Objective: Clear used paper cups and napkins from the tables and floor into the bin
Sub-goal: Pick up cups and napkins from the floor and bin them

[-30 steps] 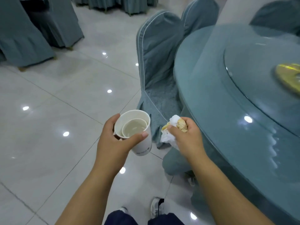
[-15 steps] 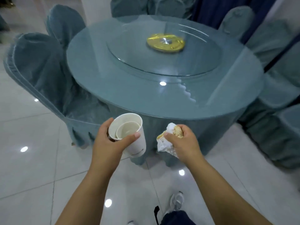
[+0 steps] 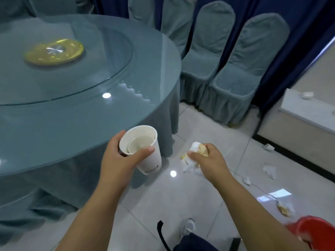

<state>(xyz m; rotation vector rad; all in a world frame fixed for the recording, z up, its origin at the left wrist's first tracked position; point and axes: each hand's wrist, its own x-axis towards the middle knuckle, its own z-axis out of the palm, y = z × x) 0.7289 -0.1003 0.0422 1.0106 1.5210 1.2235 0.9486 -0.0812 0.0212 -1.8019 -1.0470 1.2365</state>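
My left hand (image 3: 117,160) grips a stack of white paper cups (image 3: 145,151), one nested inside the other, held tilted in front of the table edge. My right hand (image 3: 208,162) clutches crumpled white napkins (image 3: 192,160) stained yellow. On the floor to the right lie more scraps: a crumpled napkin (image 3: 270,171), a small piece (image 3: 247,180), another by the wall base (image 3: 268,147), and a stained napkin (image 3: 284,209). A red bin (image 3: 315,230) shows at the bottom right corner, only partly in view.
A round glass-topped table (image 3: 108,120) with a turntable and gold disc (image 3: 54,51) fills the left. Covered chairs (image 3: 241,73) stand against blue curtains at the back right. A white ledge (image 3: 308,109) on the right carries a small crumpled piece (image 3: 306,95).
My view has swung to the right past the table, bringing the chairs, the littered floor and the red bin into sight. Both hands keep the same hold on the cups and napkins.
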